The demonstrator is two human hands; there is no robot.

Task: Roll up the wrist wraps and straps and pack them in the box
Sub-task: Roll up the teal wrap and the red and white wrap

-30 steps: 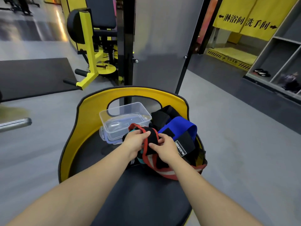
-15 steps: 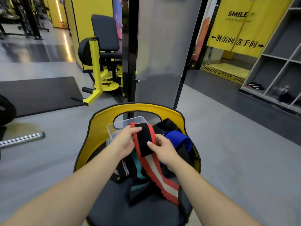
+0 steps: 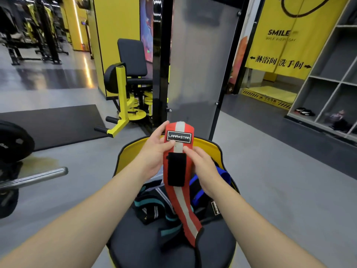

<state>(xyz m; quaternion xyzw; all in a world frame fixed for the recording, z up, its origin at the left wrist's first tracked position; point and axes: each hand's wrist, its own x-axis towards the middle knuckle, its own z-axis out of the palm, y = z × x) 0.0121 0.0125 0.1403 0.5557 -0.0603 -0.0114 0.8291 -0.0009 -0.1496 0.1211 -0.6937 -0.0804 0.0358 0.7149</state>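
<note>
A red wrist wrap [image 3: 180,202] with a grey centre stripe, a black velcro patch and a logo label hangs lifted above the black seat [image 3: 152,246]. My left hand [image 3: 154,151] pinches its top end at the left edge. At the right edge, beside the velcro patch, my right hand [image 3: 202,167] grips it. Its tail trails down onto the seat. Beneath lie a teal and black wrap [image 3: 152,206], a blue strap [image 3: 216,178] and black straps. The clear box is almost wholly hidden behind my hands.
The seat has a yellow raised back rim [image 3: 208,146]. A barbell [image 3: 32,176] with a black plate lies at the left. A yellow and black gym machine [image 3: 125,89] stands behind, grey cubby shelves [image 3: 328,89] at the right, grey floor all round.
Both hands have lifted the red wrap up out of the pile and turned its top end so the logo label faces me. The camera view has tilted upward.
</note>
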